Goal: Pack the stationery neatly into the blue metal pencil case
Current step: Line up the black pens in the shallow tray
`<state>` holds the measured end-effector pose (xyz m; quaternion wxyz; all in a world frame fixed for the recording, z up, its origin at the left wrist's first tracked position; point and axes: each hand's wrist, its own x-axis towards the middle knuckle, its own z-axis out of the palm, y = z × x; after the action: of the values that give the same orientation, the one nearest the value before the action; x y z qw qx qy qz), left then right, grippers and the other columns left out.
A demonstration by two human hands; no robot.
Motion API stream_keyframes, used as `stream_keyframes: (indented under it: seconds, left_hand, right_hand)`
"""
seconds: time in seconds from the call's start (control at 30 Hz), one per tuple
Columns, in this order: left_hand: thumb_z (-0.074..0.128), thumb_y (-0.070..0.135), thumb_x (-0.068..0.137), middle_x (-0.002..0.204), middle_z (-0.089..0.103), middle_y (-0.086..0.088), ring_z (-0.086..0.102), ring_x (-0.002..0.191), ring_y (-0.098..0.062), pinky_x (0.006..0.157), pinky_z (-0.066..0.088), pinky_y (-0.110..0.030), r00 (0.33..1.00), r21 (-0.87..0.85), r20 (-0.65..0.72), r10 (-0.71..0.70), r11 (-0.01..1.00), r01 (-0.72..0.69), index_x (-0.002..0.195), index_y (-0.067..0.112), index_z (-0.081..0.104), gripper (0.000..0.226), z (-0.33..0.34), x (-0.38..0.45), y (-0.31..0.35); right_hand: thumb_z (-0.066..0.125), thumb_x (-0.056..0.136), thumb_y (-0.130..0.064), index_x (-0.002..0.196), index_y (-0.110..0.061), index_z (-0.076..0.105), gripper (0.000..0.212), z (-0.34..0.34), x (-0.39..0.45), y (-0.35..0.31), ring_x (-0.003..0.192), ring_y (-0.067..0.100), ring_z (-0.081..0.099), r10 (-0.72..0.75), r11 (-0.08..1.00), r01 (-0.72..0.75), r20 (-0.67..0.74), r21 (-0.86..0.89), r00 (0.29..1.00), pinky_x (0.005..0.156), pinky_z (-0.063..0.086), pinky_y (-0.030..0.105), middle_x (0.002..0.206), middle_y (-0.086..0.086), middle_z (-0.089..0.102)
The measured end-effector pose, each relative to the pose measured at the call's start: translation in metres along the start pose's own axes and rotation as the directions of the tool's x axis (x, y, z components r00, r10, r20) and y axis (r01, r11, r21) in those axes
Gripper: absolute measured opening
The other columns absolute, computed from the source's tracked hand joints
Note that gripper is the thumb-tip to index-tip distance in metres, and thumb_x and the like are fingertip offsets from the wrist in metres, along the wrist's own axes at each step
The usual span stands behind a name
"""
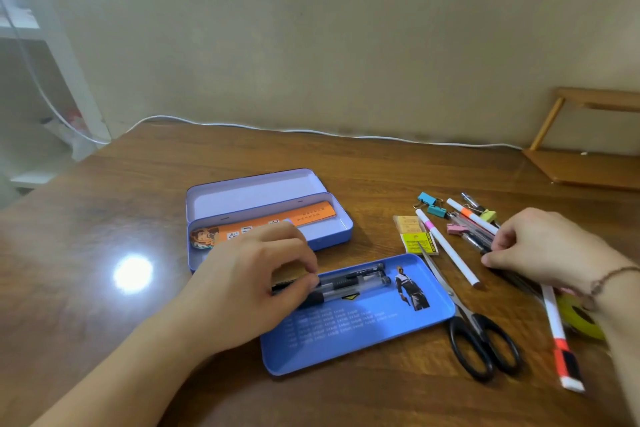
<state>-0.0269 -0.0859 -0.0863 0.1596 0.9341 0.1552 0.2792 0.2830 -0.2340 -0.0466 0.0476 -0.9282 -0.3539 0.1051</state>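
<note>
Lower centre of the frame: blue tray (360,333), a shallow insert of the pencil case, lying flat on the wooden table (104,218). Three black gel pens (356,279) lie side by side along its far edge, likely lined up to leave room for more.

Lower left to centre: left hand (256,274), fingers curled over the near ends of those pens, pinching them, apparently to square them together.

Lower right: black-handled scissors (478,333), just beside the tray. A long white and orange marker (557,326) lies further right.

Right of centre: right hand (540,246), fingers bent round a bundle of loose pens (474,229), seemingly gathering the next batch. Grip looks light; what the palm covers cannot be told.

Centre right: white marker with a pink band (446,246), yellow sticky notes (417,241), coloured binder clips (433,206).

Upper centre: blue metal pencil case (332,236), lid open, an orange ruler (277,222) slanted inside.
</note>
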Motion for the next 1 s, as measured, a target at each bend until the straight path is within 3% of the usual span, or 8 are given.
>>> stream_keyframes:
  seconds: [0.07, 0.13, 0.2, 0.27, 0.33, 0.5, 0.7, 1.0]
  left_hand:
    - [0.062, 0.039, 0.086, 0.093, 0.058, 0.022, 0.057, 0.085, -0.001, 0.066, 0.047, -0.018, 0.996, -0.011, -0.079, -0.033, 0.999, 0.033, 0.089, 0.037, 0.063, 0.004, 0.000, 0.000, 0.000]
    - [0.059, 0.044, 0.086, 0.093, 0.058, 0.022, 0.055, 0.083, -0.005, 0.061, 0.042, -0.012, 0.981, -0.052, -0.174, -0.080, 0.996, 0.072, 0.096, 0.039, 0.062, 0.011, 0.000, 0.002, 0.001]
    - [0.057, 0.044, 0.087, 0.092, 0.060, 0.019, 0.055, 0.082, -0.013, 0.059, 0.039, -0.012, 0.963, -0.135, -0.247, -0.105, 0.988, 0.073, 0.101, 0.038, 0.062, 0.016, 0.000, 0.004, 0.003]
    - [0.058, 0.044, 0.088, 0.093, 0.063, 0.016, 0.057, 0.082, -0.016, 0.059, 0.042, -0.018, 0.952, -0.211, -0.287, -0.107, 0.976, 0.046, 0.102, 0.035, 0.063, 0.017, 0.001, 0.005, 0.007]
    - [0.060, 0.046, 0.086, 0.094, 0.065, 0.017, 0.059, 0.083, -0.014, 0.063, 0.046, -0.023, 0.955, -0.237, -0.285, -0.085, 0.971, 0.016, 0.102, 0.034, 0.063, 0.020, 0.000, 0.004, 0.013]
    - [0.078, 0.039, 0.077, 0.087, 0.065, 0.016, 0.055, 0.080, -0.002, 0.070, 0.043, -0.013, 0.973, -0.180, -0.231, 0.017, 0.982, -0.060, 0.098, 0.026, 0.067, 0.027, -0.002, 0.001, 0.022]
    - [0.076, 0.023, 0.079, 0.078, 0.066, 0.009, 0.060, 0.072, -0.009, 0.064, 0.050, -0.030, 0.973, -0.141, -0.223, 0.055, 0.986, -0.088, 0.086, 0.018, 0.072, 0.009, -0.004, 0.002, 0.023]
    - [0.082, 0.025, 0.076, 0.084, 0.065, 0.010, 0.057, 0.076, -0.008, 0.067, 0.050, -0.027, 0.984, -0.142, -0.164, 0.074, 0.985, -0.098, 0.085, 0.019, 0.071, 0.016, -0.008, 0.002, 0.022]
  right_hand:
    - [0.082, 0.072, -0.035, 0.062, -0.025, 0.070, 0.018, -0.006, -0.002, 0.007, 0.065, 0.011, 0.059, -0.093, 0.987, 0.110, -0.150, 0.114, 0.984, 0.048, 0.040, 0.026, 0.064, -0.008, 0.066]
    - [0.082, 0.064, -0.043, 0.067, -0.030, 0.071, 0.018, -0.016, -0.007, 0.013, 0.055, 0.008, 0.058, -0.172, 0.898, 0.303, -0.378, 0.320, 0.910, 0.043, 0.042, 0.023, 0.059, -0.010, 0.065]
    - [0.080, 0.057, -0.053, 0.079, -0.025, 0.072, 0.037, -0.025, -0.024, 0.002, 0.048, 0.008, 0.059, -0.262, 0.583, 0.512, -0.451, 0.630, 0.853, 0.039, 0.043, 0.015, 0.062, -0.004, 0.068]
    - [0.084, 0.058, -0.048, 0.081, -0.015, 0.072, 0.042, -0.017, -0.036, -0.017, 0.052, 0.016, 0.063, -0.394, 0.179, 0.504, -0.408, 0.845, 0.824, 0.042, 0.048, 0.018, 0.065, 0.007, 0.069]
    - [0.086, 0.060, -0.040, 0.080, -0.014, 0.071, 0.036, 0.001, -0.049, -0.043, 0.056, 0.023, 0.067, -0.500, 0.008, 0.441, -0.379, 0.897, 0.779, 0.047, 0.053, 0.024, 0.067, 0.011, 0.069]
    - [0.077, 0.071, -0.023, 0.078, -0.016, 0.070, 0.012, 0.036, -0.072, -0.081, 0.073, 0.036, 0.074, -0.509, -0.038, 0.378, -0.343, 0.925, 0.789, 0.061, 0.059, 0.028, 0.073, 0.015, 0.073]
    - [0.081, 0.074, -0.017, 0.079, -0.015, 0.071, 0.011, 0.036, -0.070, -0.081, 0.078, 0.037, 0.074, -0.457, -0.017, 0.358, -0.325, 0.934, 0.828, 0.064, 0.059, 0.027, 0.076, 0.018, 0.073]
    - [0.074, 0.074, -0.014, 0.077, -0.016, 0.071, 0.004, 0.036, -0.073, -0.083, 0.076, 0.037, 0.074, -0.453, -0.036, 0.308, -0.290, 0.951, 0.843, 0.061, 0.058, 0.026, 0.077, 0.020, 0.073]
